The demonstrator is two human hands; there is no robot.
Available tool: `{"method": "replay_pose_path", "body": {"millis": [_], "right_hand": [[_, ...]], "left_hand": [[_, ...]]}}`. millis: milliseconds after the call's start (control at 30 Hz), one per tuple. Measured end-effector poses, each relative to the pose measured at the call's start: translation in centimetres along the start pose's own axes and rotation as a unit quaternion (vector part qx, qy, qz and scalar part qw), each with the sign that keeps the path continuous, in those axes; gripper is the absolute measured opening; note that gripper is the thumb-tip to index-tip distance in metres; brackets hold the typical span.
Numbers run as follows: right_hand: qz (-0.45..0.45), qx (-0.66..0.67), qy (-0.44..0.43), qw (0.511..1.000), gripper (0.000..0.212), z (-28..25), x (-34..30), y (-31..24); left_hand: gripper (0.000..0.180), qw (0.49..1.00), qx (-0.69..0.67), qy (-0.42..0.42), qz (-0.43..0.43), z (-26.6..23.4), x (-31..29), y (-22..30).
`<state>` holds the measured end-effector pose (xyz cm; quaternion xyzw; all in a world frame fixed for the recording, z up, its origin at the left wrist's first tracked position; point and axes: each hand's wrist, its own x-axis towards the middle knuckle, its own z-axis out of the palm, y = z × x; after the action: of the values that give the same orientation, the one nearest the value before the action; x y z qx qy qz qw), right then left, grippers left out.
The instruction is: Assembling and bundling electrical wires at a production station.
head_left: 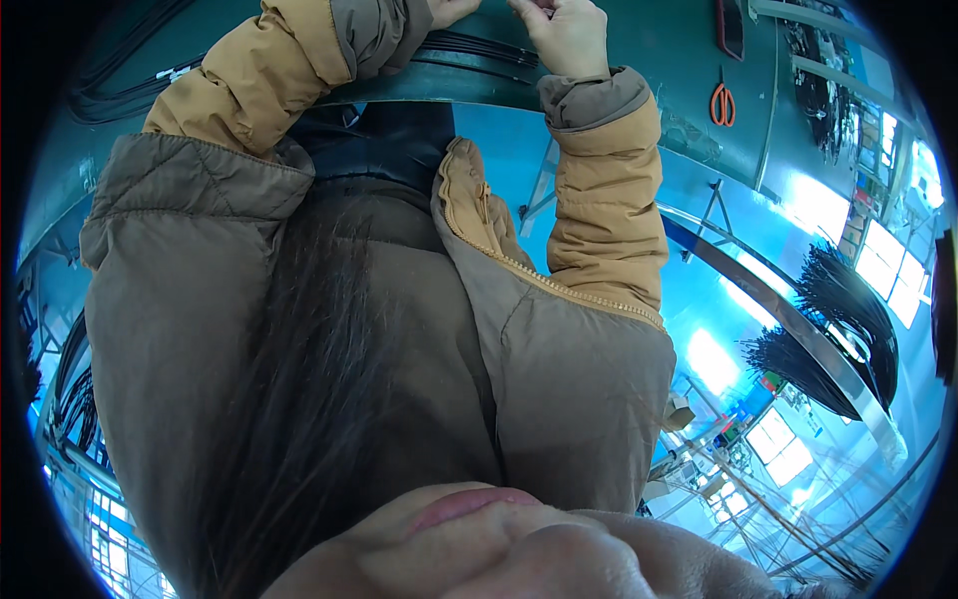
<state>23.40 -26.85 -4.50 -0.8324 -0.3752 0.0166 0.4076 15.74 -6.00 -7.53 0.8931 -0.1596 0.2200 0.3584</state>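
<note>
At the top edge of the view, my left hand (pixel 454 9) is mostly cut off, and its fingers are out of sight. My right hand (pixel 572 38) is beside it, thumb and fingers bent together in a pinch at the picture's edge. Whatever the pinch holds is too small or too far out of view to make out. Both hands are over a green table (pixel 639 55). Long black cables (pixel 479 45) lie on it in a bundle, passing beneath my hands and left sleeve. Further left, more of these black cables (pixel 110 100) curve round with a white tie or label.
Scissors (pixel 722 104) with orange handles lie on the table right of my right hand. A dark phone-like device (pixel 730 28) is beyond them. Thick bundles of black cables (pixel 848 319) hang on a metal rack (pixel 798 329) at the right. The table's near edge runs before my body.
</note>
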Motion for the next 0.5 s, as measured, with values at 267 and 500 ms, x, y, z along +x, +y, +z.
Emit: {"method": "replay_pose_path", "body": {"millis": [267,500], "right_hand": [[-0.066,-0.102,-0.058,0.991,0.013,-0.33,0.60,0.49],[-0.077,-0.093,-0.045,0.992,0.013,-0.48,0.53,0.25]], "left_hand": [[0.008,1.000,0.002,-0.004,-0.008,-0.08,-0.14,0.00],[0.008,1.000,-0.007,-0.007,0.010,-0.47,-0.07,0.19]]}}
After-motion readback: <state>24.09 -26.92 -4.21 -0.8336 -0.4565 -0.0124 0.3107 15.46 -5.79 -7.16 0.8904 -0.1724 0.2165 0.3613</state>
